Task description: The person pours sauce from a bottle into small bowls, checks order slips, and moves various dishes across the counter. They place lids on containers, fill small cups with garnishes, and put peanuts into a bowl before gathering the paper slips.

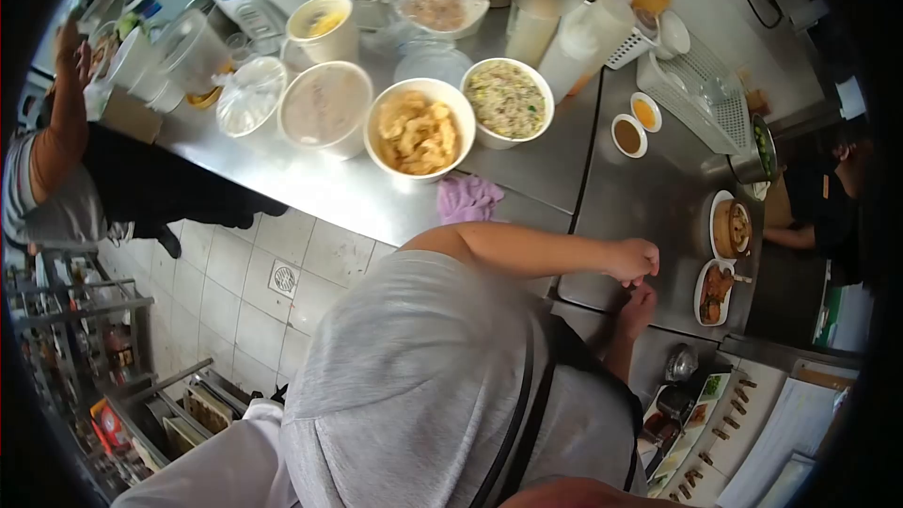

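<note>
My left hand (pixel 634 261) is over the steel counter (pixel 611 198), fingers curled together. Just below it in the view is my right hand (pixel 639 308), its fingers bent and close to the left ones. Anything between the fingertips is too small to make out. To the right stand an oval dish (pixel 712 293) of browned food and a dish with a round bamboo steamer (pixel 731 229). Two small sauce bowls, one brown (pixel 627 136) and one orange (pixel 645 112), sit further up. A crumpled purple cloth (pixel 468 198) lies near my left arm.
Tubs of fried pieces (pixel 419 129) and chopped mix (pixel 508 102) stand on the counter, with squeeze bottles (pixel 567 52) behind. A white basket (pixel 696 94) is at upper right. One co-worker (pixel 56 160) is at far left, another person (pixel 814 198) at far right.
</note>
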### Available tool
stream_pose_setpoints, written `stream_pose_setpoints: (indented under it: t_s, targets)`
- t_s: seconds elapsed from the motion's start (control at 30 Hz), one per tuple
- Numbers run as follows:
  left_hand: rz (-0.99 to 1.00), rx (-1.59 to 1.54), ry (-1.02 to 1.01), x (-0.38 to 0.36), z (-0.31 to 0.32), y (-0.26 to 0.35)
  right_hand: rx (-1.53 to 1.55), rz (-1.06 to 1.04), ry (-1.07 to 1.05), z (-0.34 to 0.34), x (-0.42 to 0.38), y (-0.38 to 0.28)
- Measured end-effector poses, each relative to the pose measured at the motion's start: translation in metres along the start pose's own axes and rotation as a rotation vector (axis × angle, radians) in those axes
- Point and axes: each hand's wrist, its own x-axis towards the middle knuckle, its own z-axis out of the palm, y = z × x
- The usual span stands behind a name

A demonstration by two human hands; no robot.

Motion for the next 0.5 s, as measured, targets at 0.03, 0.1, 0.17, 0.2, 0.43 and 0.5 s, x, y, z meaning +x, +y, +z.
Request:
stream_pose_setpoints:
  t_s: [0.03, 0.1, 0.17, 0.2, 0.43, 0.5]
  targets:
    - [0.017, -0.010, 0.010, -0.009, -0.002, -0.011, -0.008, -0.007, 0.017, 0.001, 0.001, 0.003]
    - [0.012, 0.019, 0.036, -0.041, -0.005, -0.009, -0.017, -0.021, 0.065, 0.001, 0.005, 0.007]
    - [-0.056, 0.022, 0.055, -0.093, -0.016, -0.002, -0.039, -0.046, 0.074, 0.002, 0.007, 0.009]
    - [-0.102, -0.012, 0.060, -0.118, -0.023, -0.007, -0.049, -0.057, 0.075, 0.002, 0.008, 0.008]
    - [-0.085, 0.038, 0.020, -0.311, -0.027, -0.074, -0.044, -0.113, 0.109, 0.004, 0.006, 0.004]
    - [-0.060, 0.082, -0.039, -0.356, -0.034, -0.149, -0.116, -0.121, 0.118, 0.003, 0.005, 0.004]
